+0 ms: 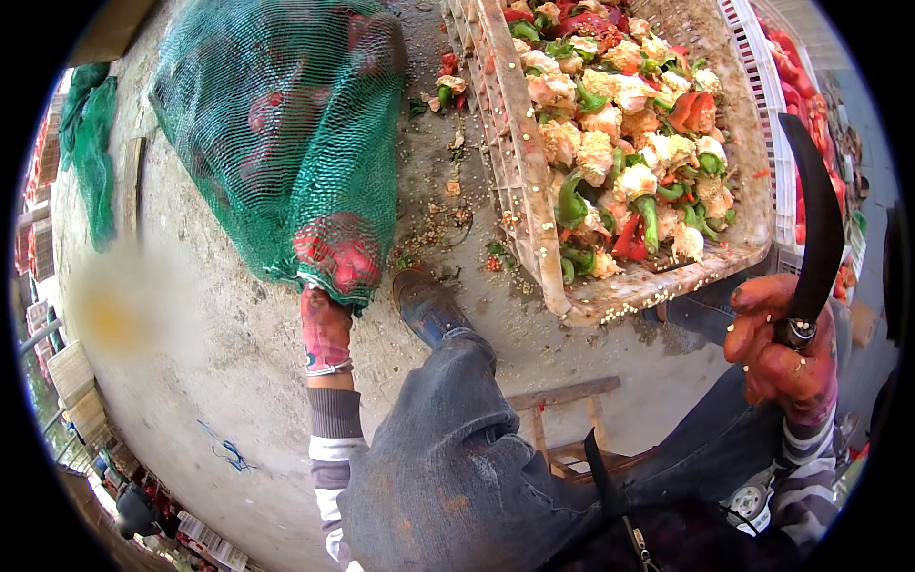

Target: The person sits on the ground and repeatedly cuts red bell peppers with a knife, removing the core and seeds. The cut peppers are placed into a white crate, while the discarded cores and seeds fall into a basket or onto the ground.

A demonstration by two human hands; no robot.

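My left hand (324,324), in a red-stained glove, reaches up into the mouth of a green mesh sack (248,143) that holds red peppers (338,257); its fingers are hidden by the mesh and what is inside. My right hand (772,348), in a stained orange glove, grips a knife with a curved dark blade (812,219) pointing up, beside the front corner of a dirty plastic crate (562,296). The crate is piled with pepper cores with seeds and green stems (629,133).
A white crate (762,67) of red peppers stands at the right. A wooden stool (567,391) is beneath me, between my jeans-clad legs. Green netting (95,162), a board (133,191) and blue string (229,448) lie on the concrete at left. A blurred spot obscures part of the left side.
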